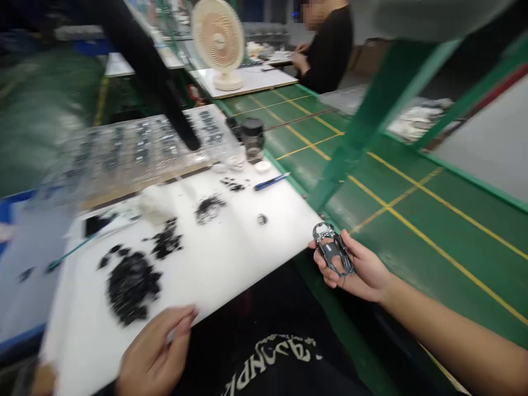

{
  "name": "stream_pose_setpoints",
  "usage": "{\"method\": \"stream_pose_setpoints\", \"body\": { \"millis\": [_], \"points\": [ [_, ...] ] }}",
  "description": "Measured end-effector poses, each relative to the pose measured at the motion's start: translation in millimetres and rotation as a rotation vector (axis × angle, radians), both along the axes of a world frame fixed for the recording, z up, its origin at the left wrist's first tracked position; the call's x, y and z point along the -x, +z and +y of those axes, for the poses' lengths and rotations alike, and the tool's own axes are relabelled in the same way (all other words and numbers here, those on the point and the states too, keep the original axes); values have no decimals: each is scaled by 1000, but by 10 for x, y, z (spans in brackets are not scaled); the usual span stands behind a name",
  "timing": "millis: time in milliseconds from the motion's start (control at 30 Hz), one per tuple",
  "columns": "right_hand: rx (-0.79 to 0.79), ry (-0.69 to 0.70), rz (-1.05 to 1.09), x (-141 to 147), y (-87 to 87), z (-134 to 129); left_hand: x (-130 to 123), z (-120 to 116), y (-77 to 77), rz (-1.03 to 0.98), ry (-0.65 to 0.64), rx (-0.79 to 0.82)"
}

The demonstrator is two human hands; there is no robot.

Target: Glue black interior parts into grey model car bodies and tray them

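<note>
Off the right edge of the white table (231, 258), my right hand (367, 272) holds a small electronic assembly, palm up. This assembly (332, 253) has a round ring-shaped board at its top, a dark grey body and dark loops that look like wires. My left hand (154, 352) is over the table's near edge, thumb and forefinger pressed together; whatever may be in the pinch is too small to make out. Closest to it lies a big pile of small black parts (132, 286). Smaller heaps of black parts (167, 239) and tiny black pieces (209, 208) lie farther back.
A blue pen-like tool (272, 181), a small round part (262, 219) and a dark-lidded jar (252, 137) stand or lie toward the back. Behind are clear trays of parts (144, 143). A dark arm (152, 71) hangs overhead. A green post (350, 148) rises at right; a co-worker (330, 49) sits beyond.
</note>
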State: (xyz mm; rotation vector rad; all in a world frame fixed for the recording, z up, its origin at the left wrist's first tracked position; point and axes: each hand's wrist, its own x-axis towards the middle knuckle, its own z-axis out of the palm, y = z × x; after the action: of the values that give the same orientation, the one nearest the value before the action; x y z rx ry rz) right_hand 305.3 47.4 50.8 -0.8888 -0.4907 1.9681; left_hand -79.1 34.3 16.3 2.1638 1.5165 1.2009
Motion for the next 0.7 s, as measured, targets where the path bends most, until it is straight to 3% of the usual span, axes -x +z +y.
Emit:
{"method": "stream_pose_setpoints", "body": {
  "millis": [100,167,300,500,700],
  "points": [
    [68,244,149,701,-121,321,-56,273,-24,-20,-39,-21],
    [83,379,213,1093,-188,535,-129,448,-62,-41,-25,56],
    [125,489,278,1592,-285,836,-237,568,-129,-16,-69,206],
    [224,488,330,1733,-434,975,-226,526,-153,-111,57,198],
    [258,517,374,1690,-445,999,-230,536,-156,-96,193,224]
  ]
}}
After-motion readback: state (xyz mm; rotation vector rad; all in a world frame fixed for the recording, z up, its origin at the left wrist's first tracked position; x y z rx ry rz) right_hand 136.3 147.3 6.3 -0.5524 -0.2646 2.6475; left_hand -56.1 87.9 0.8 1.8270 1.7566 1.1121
